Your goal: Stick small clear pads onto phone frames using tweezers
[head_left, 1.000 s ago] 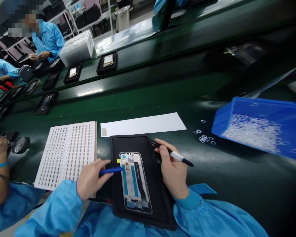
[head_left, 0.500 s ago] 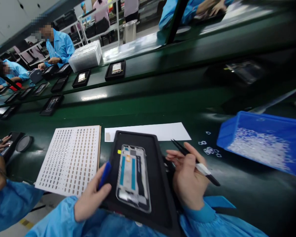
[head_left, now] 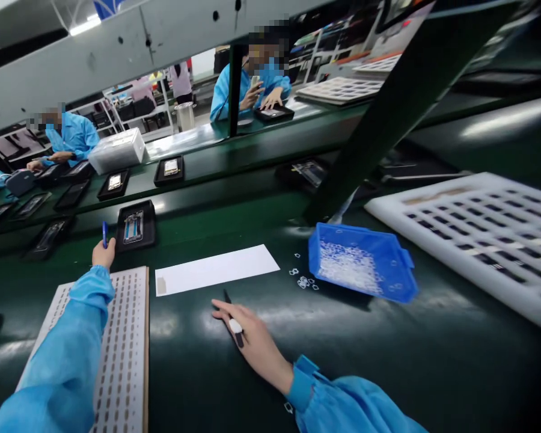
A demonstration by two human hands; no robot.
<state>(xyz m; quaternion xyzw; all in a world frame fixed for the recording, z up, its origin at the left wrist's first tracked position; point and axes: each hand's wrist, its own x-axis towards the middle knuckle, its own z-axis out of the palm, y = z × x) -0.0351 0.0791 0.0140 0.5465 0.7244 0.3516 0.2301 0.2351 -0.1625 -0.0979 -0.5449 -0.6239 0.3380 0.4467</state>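
My left hand [head_left: 103, 255] is stretched far forward, closed around a slim blue stick-shaped tool [head_left: 104, 234] that points upward. Just to its right, a black tray [head_left: 149, 239] lies on the green line with a phone frame [head_left: 133, 227] inside; hand and tray look slightly apart. My right hand [head_left: 252, 343] hovers over the green bench, closed on black tweezers [head_left: 238, 339] with a white band, their tips largely hidden by the fingers. Ahead of it lies a white paper strip [head_left: 216, 270]. Beneath my left forearm is a white perforated board [head_left: 128, 337].
A blue bin [head_left: 390, 240] of small white pieces stands right of centre, with loose white pieces [head_left: 303, 281] beside it. A slotted white panel [head_left: 415, 201] and a slanting green post [head_left: 388, 126] occupy the right. Black trays line the far belt; co-workers sit beyond.
The tray with the phone frame has gone from in front of me to the line, out of my left hand's grip. That hand reached forward; my view turned right.
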